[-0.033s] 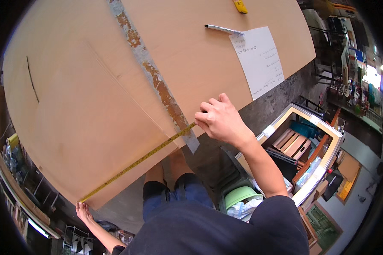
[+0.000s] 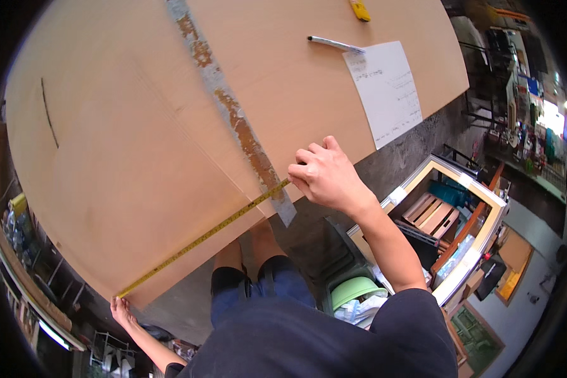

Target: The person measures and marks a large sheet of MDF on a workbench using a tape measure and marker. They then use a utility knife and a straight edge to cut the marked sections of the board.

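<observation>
A yellow tape measure (image 2: 203, 239) is stretched along the near edge of a large tan wooden sheet (image 2: 120, 183). At the sheet's near left corner, the fingers of my left hand (image 2: 122, 311) close on one end of the blade. My right hand (image 2: 326, 174) grips the other end over the near edge; whatever lies inside its fist is hidden. The blade crosses a worn metal strip (image 2: 236, 120), grey with rust-brown patches, which runs from the far side and sticks out past the near edge. A faint straight line on the sheet runs left of the strip.
On the sheet's right lie a handwritten paper (image 2: 387, 94), a silver marker (image 2: 334, 44) and a yellow tool (image 2: 360, 10). A dark line (image 2: 48, 113) marks the left. Right of my legs stand a pale frame (image 2: 435, 165) and a green basin (image 2: 355, 291) among stored items.
The view has shifted very slightly, so the strip and paper appear a little further right. Both hands keep their hold on the tape measure.
</observation>
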